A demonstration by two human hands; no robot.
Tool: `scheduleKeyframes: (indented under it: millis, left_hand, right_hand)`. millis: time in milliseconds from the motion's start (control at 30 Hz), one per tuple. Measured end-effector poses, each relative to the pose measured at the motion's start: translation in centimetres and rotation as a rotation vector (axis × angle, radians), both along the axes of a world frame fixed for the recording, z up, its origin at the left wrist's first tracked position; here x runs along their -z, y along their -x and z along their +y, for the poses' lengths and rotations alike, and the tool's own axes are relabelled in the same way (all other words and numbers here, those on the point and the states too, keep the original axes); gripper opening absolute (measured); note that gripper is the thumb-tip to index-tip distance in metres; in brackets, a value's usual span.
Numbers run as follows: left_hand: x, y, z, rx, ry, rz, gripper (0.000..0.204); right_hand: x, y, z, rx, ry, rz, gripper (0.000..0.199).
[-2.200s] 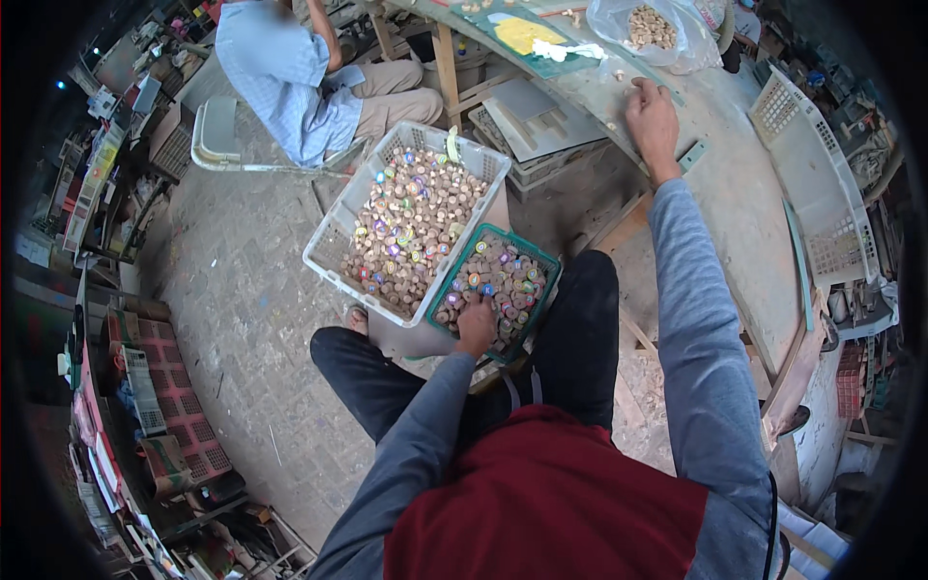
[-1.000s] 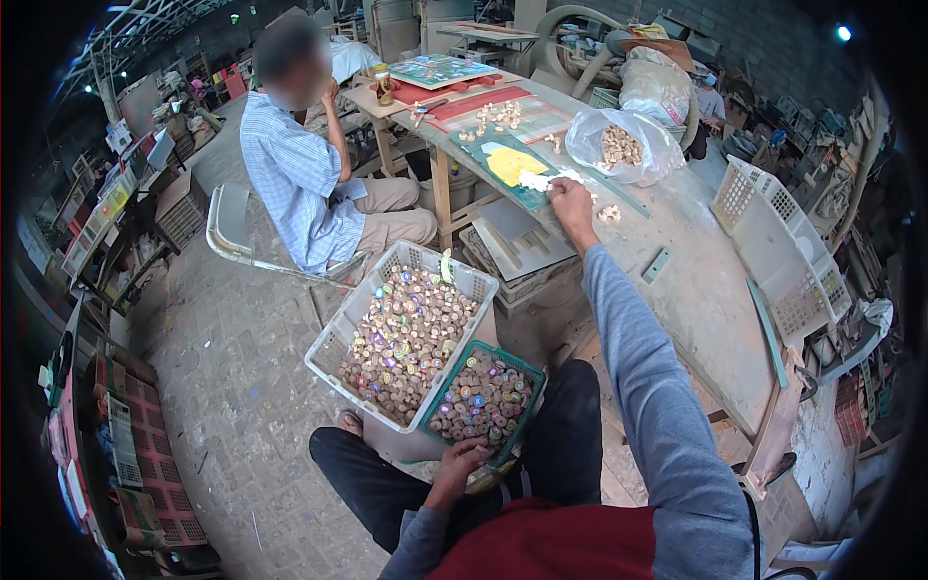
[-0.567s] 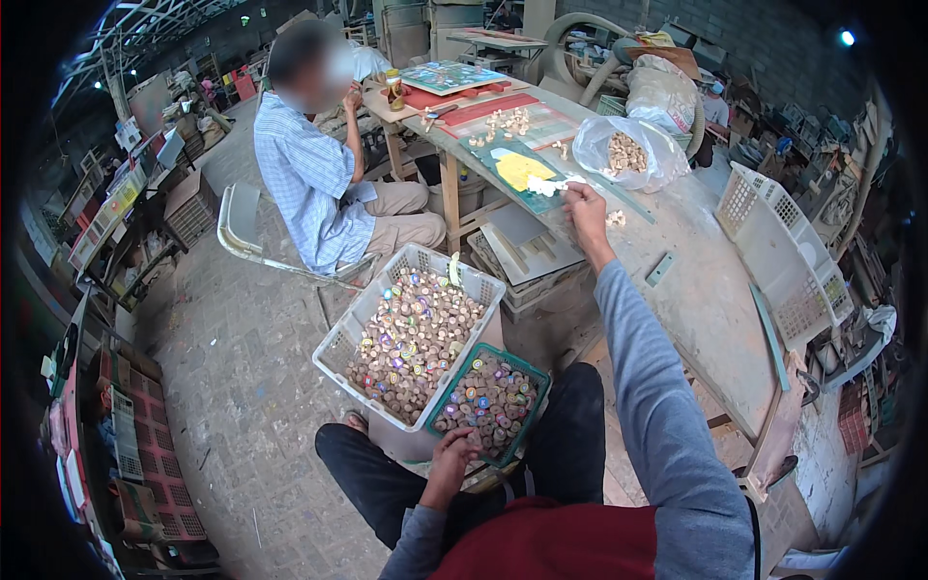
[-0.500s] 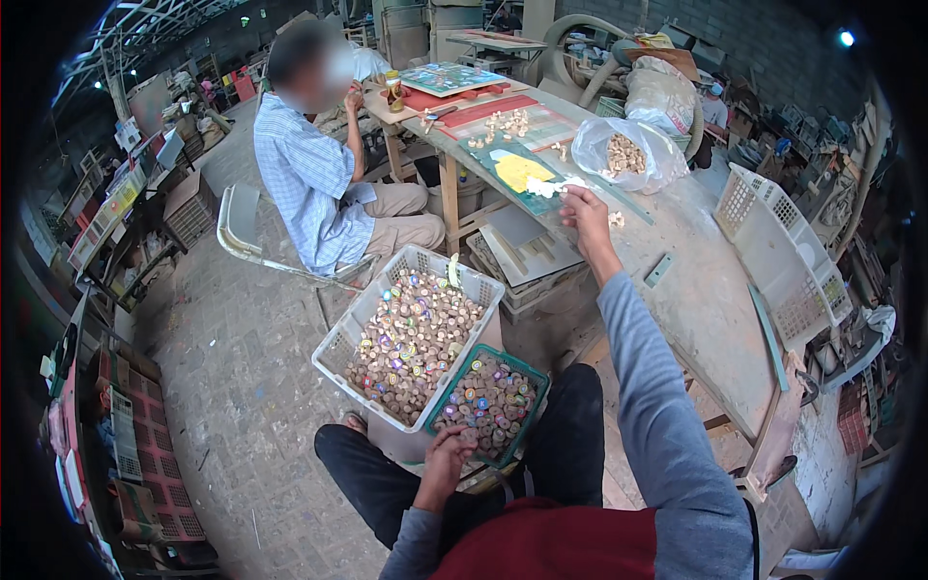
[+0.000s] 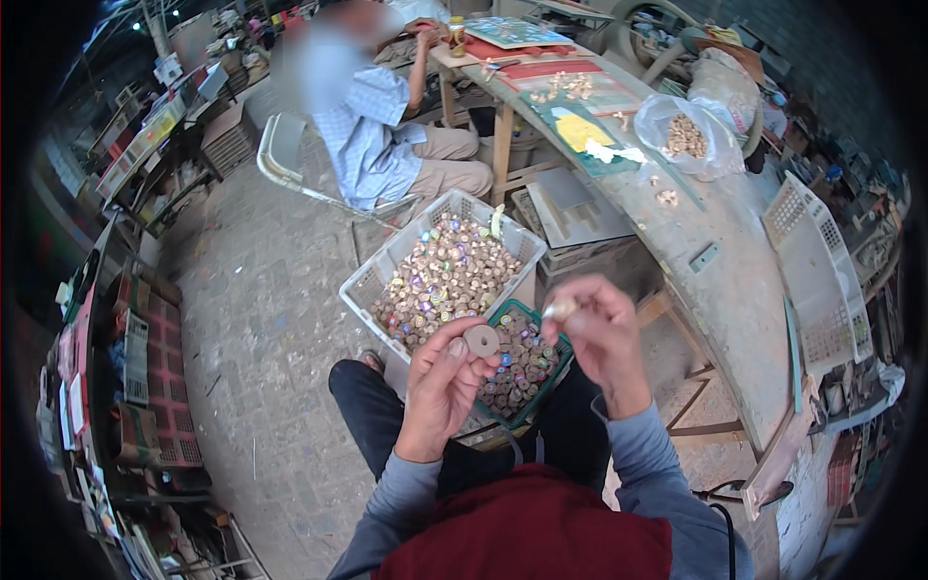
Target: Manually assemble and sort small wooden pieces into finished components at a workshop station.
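My left hand (image 5: 440,391) pinches a round brown wooden disc (image 5: 482,340) with a hole in its middle, held up above the baskets. To its right, my right hand (image 5: 607,338) is raised and slightly blurred, its fingers closed on a small pale wooden piece (image 5: 561,308). Below both hands is a green basket (image 5: 551,385) of similar discs, some with coloured tops. Behind it a larger white basket (image 5: 362,302) holds a heap of small wooden pieces, several with coloured faces.
A long worktable (image 5: 720,290) runs along the right, bearing a clear plastic bag (image 5: 720,155) of wooden pieces, yellow paint (image 5: 582,132) and a white crate (image 5: 822,280). A co-worker in a checked shirt (image 5: 367,145) sits ahead on a folding chair (image 5: 283,145). Shelves line the left.
My right hand has come back from the table's paint area to beside my left hand, carrying the pale piece. My left hand has risen from the green basket with the disc.
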State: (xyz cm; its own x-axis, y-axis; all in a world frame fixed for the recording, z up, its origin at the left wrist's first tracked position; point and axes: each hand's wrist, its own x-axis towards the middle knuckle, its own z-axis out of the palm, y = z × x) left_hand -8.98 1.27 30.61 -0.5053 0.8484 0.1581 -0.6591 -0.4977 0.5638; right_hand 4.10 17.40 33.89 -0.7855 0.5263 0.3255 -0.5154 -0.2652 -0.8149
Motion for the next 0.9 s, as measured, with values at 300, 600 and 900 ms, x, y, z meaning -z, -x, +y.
scheduleKeyframes:
  millis: [300, 600, 900]
  left_hand:
    - [0.0, -0.7, -0.7, 0.005, 0.044, 0.048, 0.036]
    - [0.3, -0.5, -0.7, -0.024, 0.083, 0.108, 0.037]
    - [1.2, -0.1, -0.8, -0.019, 0.067, 0.15, 0.034]
  right_hand:
    - [0.2, 0.0, -3.7, 0.071, -0.304, -0.084, 0.03]
    - [0.4, 0.3, -3.4, 0.131, -0.504, -0.155, 0.032]
    - [-0.3, 0.6, -3.5, 0.215, -0.691, -0.21, 0.029]
